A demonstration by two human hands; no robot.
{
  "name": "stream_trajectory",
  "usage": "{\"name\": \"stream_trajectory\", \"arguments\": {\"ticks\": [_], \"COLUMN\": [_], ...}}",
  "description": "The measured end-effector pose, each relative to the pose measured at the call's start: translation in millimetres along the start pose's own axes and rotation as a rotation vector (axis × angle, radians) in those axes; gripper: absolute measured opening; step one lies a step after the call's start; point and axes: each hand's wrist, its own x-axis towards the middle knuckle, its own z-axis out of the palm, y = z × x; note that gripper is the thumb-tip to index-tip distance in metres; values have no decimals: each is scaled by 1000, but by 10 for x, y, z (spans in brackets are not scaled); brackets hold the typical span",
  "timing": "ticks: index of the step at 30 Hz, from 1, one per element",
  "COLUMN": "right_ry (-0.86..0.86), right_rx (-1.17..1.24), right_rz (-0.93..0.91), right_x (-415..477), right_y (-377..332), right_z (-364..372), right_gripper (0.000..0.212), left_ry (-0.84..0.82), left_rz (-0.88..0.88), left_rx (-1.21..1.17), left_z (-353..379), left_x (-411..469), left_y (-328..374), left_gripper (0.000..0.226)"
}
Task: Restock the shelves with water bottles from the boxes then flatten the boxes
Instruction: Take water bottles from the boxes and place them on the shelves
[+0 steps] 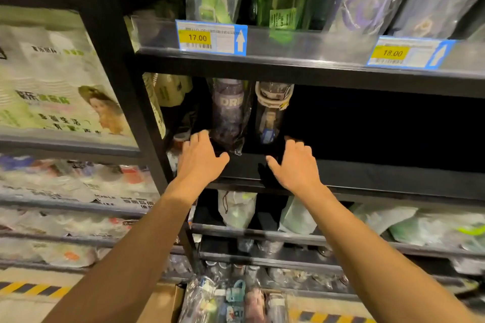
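At the bottom edge, a cardboard box (pixel 168 304) packed with wrapped water bottles (pixel 231 301) is seen on the floor below the shelving. Higher up, the left hand (pixel 199 157) and the right hand (pixel 295 165) are held spread and empty, palms forward, at the front lip of a black shelf (pixel 367 178), with nothing gripped. Between and just behind them two bagged bottles are stood side by side, a purple bottle (pixel 228 113) and a clear bottle (pixel 271 110), while price tags (pixel 211 37) are fixed to the shelf edge above.
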Motion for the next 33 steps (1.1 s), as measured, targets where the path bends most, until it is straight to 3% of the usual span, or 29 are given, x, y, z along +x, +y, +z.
{"name": "stream_trajectory", "arguments": {"ticks": [8,11,14,21,26,33], "right_ry": [-57,-131,-216,-469,-643,-775], "right_rx": [-238,-253,-254,-271,-253,-94], "right_rz": [-111,-112,-86,-36,23,144], "right_x": [-1168,-1541,-1878,-2431,-2766,-2962], "right_y": [-69,-60,6,343,645,976], "right_z": [252,404,634,1383,2143,3391], "right_gripper": [72,74,71,74,76,65], "left_ry": [-69,-75,-181,-467,-696,-839], "left_rz": [193,271,178,97,-32,-173], "left_rx": [309,273,264,517,455,425], "left_z": [37,212,458,1158,1890,3096], "left_x": [-1081,-1401,-1656,-2184,-2473,-2640], "left_y": [-408,-639,-842,-1300,-1553,-2135], "left_gripper": [65,58,52,64,57,56]}}
